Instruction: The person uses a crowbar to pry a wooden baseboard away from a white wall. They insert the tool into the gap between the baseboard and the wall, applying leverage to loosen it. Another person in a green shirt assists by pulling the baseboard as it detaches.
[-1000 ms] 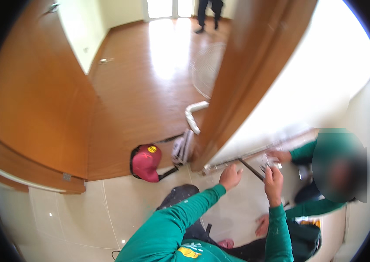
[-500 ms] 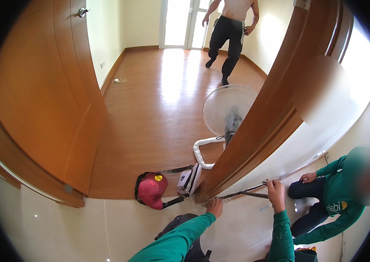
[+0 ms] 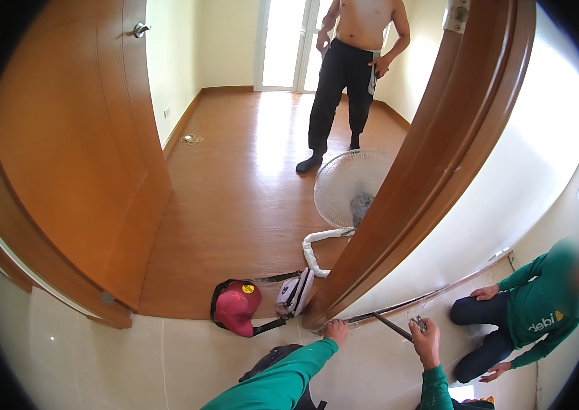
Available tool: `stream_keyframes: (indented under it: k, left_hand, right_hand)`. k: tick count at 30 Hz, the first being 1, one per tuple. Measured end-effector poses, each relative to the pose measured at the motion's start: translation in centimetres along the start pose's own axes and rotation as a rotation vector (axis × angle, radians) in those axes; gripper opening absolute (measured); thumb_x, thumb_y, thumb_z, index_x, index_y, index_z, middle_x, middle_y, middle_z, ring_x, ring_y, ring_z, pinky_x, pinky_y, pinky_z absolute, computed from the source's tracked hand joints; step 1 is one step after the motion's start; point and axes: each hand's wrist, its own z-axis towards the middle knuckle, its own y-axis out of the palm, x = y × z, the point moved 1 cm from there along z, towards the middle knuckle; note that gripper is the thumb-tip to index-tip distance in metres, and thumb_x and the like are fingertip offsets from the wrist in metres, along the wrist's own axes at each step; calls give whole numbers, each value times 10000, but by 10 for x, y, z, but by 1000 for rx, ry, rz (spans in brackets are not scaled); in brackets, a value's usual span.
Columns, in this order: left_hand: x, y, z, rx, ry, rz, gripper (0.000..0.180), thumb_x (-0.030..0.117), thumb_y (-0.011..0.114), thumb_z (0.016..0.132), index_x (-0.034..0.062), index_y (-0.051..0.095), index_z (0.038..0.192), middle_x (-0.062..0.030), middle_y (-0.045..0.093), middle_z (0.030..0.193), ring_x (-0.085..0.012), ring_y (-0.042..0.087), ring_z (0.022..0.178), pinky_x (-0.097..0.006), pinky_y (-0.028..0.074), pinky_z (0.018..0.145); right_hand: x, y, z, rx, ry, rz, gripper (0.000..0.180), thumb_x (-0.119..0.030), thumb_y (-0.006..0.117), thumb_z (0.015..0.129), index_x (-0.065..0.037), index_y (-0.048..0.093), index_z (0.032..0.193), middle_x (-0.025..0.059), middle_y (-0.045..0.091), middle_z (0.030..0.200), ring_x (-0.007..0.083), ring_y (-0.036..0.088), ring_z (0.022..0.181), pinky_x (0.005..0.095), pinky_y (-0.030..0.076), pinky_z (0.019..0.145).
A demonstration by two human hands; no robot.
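Note:
My right hand (image 3: 426,344) is closed around the near end of a dark bar-shaped tool (image 3: 394,326). A bit of greyish metal shows at its fingers. The tool's far end meets the foot of the white wall, at a narrow dark gap (image 3: 364,316) along the floor. My left hand (image 3: 336,332) is low beside the base of the wooden door frame (image 3: 318,316), fingers bent in at the near end of that gap. What those fingers grip is hidden.
Right of me kneels a co-worker in a green shirt (image 3: 532,321). Another person (image 3: 347,89) stands in the room beyond, near a fan (image 3: 351,184). A red cap (image 3: 238,307) and pale bag (image 3: 294,292) lie in the doorway. The door (image 3: 77,150) stands open on the left.
My right hand has come lower and nearer, and the tool now slants down from the wall toward me. The left hand stays near the frame. The person beyond has walked closer; the co-worker's far hand shifted.

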Motion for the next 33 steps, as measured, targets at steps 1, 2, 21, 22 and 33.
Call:
stream_keyframes:
  k: [1, 2, 21, 22, 33]
  left_hand:
    - [0, 0, 1, -10, -3, 3, 233, 191, 522, 974, 81, 669, 1118, -147, 716, 1086, -290, 713, 1024, -465, 557, 833]
    - [-1, 1, 2, -52, 4, -5, 232, 192, 520, 975, 82, 666, 1119, -147, 715, 1085, -290, 714, 1029, -464, 558, 831]
    - [-15, 34, 2, -160, -25, -277, 405, 114, 420, 1002, 6, 561, 1366, -240, 644, 1273, -374, 653, 1181, -517, 566, 947]
    - [-17, 36, 3, -139, -1, -255, 384, 111, 403, 1010, -7, 570, 1335, -236, 664, 1236, -386, 664, 1143, -516, 568, 930]
    - [-4, -3, 8, -39, 68, 0, 125, 89, 562, 948, 54, 599, 1063, -174, 721, 997, -362, 710, 971, -484, 563, 841]
  right_hand:
    - [6, 0, -3, -2, -8, 25, 381, -293, 781, 873, 59, 644, 829, 132, 607, 642, 202, 564, 611, 399, 450, 581]
    - [11, 0, -4, -1, 1, 28, 372, -287, 778, 879, 57, 643, 832, 116, 603, 638, 181, 554, 612, 389, 446, 577]
    - [47, -2, -17, -126, -23, 123, 298, -232, 727, 941, 22, 697, 1094, 104, 682, 855, 163, 580, 796, 366, 497, 708]
    - [49, -3, -17, -158, -11, 148, 318, -241, 727, 945, 21, 699, 1122, 134, 704, 899, 166, 573, 814, 371, 496, 727]
    - [38, -14, -23, -224, 8, 232, 367, -334, 717, 972, 14, 602, 957, 53, 466, 666, 134, 420, 621, 346, 369, 552]
